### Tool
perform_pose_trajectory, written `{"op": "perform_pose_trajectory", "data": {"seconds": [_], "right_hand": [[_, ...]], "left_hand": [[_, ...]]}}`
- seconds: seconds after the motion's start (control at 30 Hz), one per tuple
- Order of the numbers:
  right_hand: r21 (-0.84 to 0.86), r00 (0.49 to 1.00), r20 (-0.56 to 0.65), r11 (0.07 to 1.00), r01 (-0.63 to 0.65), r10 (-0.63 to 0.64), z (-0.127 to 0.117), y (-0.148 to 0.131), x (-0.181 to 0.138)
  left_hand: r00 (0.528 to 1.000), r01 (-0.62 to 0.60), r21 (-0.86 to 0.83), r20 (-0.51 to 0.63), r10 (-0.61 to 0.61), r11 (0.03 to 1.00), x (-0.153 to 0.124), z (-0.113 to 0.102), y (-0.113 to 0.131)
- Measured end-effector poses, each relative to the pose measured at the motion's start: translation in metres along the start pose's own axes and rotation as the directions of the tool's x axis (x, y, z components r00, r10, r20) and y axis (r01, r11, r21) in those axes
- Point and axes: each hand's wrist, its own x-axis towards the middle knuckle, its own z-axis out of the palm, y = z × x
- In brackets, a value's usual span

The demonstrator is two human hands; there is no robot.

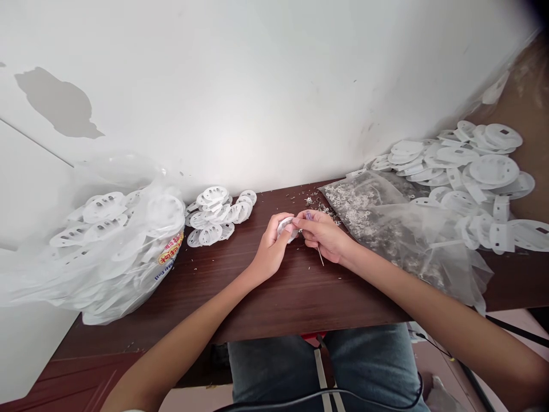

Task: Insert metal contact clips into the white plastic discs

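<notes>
My left hand (271, 243) is closed round a small white plastic disc (285, 225) above the dark wooden table (240, 292). My right hand (323, 234) meets it from the right, fingers pinched at the disc's edge, and a thin stick-like tool (320, 256) pokes down out of that hand. What the fingertips pinch is too small to make out. A small heap of white slotted discs (217, 215) lies just left of my hands, against the wall.
A big clear plastic bag of white discs (107, 246) fills the table's left end. At the right lies a clear bag of tiny metal parts (377, 220), behind it a spread of larger white discs (476, 171). Metal bits litter the tabletop. A white wall stands close behind.
</notes>
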Motion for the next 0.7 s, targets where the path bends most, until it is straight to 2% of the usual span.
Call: {"op": "perform_pose_trajectory", "data": {"seconds": [0.2,0.33,0.57,0.7], "right_hand": [[-0.045,1.000,-0.006,0.999,0.015,-0.015,0.0003,0.0006,-0.0004],[-0.077,1.000,0.006,0.997,0.023,-0.023,0.0011,0.0006,-0.0020],[-0.093,1.000,0.025,0.996,0.010,-0.008,0.0038,-0.0003,-0.0042],[-0.165,1.000,0.007,0.986,0.024,-0.023,0.0048,-0.0005,-0.0047]], "left_hand": [[1.000,0.009,-0.023,-0.005,-0.009,1.000,0.0006,-0.0002,-0.0004],[0.999,0.019,-0.050,-0.049,-0.022,0.999,0.0023,-0.0002,-0.0020],[0.997,0.060,-0.162,-0.045,-0.068,0.985,0.0043,-0.0004,-0.0048],[0.993,0.097,-0.231,-0.044,-0.111,0.968,0.0058,0.0000,-0.0066]]}}
